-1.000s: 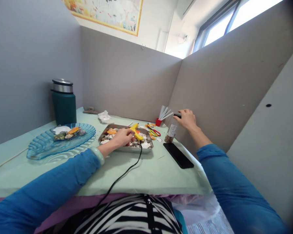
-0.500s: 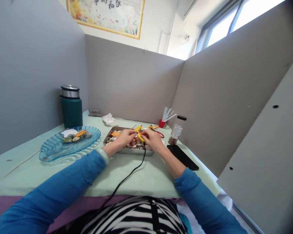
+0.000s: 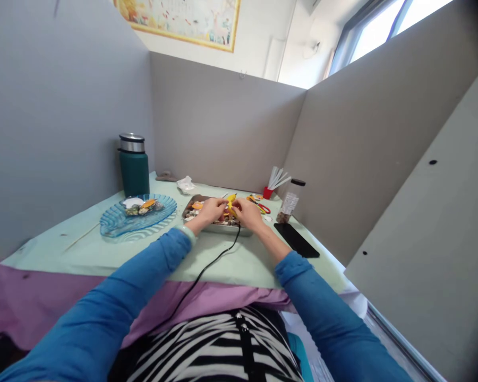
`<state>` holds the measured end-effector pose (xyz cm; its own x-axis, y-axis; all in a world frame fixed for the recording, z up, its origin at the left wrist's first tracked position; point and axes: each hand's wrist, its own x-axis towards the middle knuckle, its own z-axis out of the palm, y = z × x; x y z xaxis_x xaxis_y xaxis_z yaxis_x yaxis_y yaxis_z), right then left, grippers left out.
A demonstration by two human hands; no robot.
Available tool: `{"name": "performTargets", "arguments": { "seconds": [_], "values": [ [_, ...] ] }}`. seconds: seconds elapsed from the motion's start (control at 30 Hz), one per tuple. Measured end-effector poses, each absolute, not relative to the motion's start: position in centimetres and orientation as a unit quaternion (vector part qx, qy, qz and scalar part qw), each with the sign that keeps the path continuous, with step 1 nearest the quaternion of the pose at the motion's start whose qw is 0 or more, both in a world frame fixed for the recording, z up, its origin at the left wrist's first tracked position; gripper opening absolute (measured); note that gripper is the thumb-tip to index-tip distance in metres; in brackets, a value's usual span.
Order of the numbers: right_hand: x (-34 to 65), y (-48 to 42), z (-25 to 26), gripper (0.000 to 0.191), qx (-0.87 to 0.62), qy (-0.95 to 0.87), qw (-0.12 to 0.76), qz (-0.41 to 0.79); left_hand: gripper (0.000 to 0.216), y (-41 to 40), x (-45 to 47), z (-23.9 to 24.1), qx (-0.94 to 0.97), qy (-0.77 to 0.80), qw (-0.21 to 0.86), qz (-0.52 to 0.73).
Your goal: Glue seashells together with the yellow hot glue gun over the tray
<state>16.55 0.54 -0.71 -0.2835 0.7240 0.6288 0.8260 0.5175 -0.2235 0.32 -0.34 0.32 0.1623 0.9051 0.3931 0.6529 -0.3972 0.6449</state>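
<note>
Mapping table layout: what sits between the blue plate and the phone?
Head view: the tray lies between plate and phone; over it the left hand grips the glue gun, the right hand beside it.

right hand (image 3: 249, 212) off the jar (image 3: 290, 203), now at the yellow glue gun (image 3: 231, 200); meeting left hand (image 3: 211, 209)

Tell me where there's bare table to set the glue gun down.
Widest bare cloth: the near strip in front of the blue plate and metal tray, left of the cord. Smaller patch: between cord and phone. Crowded: behind the tray, around scissors, red cup and jar, and over the tray, where left hand and right hand meet at the glue gun.
</note>
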Motion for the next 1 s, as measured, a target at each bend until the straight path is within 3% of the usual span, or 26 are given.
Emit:
{"name": "performTargets", "arguments": {
  "seconds": [0.4,0.67,0.83,1.0],
  "values": [
    [16.1,-4.1,0.7,0.017,-0.500,-0.789,0.352,-0.058,0.034,-3.8,1.9,0.2,0.740,0.529,0.132,0.394],
    [12.2,0.3,2.2,0.025,-0.515,-0.764,0.383,-0.064,0.025,-0.9,-0.1,2.7,0.743,0.559,0.097,0.357],
    [9.4,2.4,3.8,0.027,-0.531,-0.770,0.346,-0.076,0.029,-1.4,-3.6,4.4,0.723,0.588,0.009,0.364],
    [8.4,5.6,5.0,0.024,-0.531,-0.788,0.300,-0.086,0.031,-1.6,-5.6,4.9,0.722,0.566,0.054,0.394]
  ]
}}
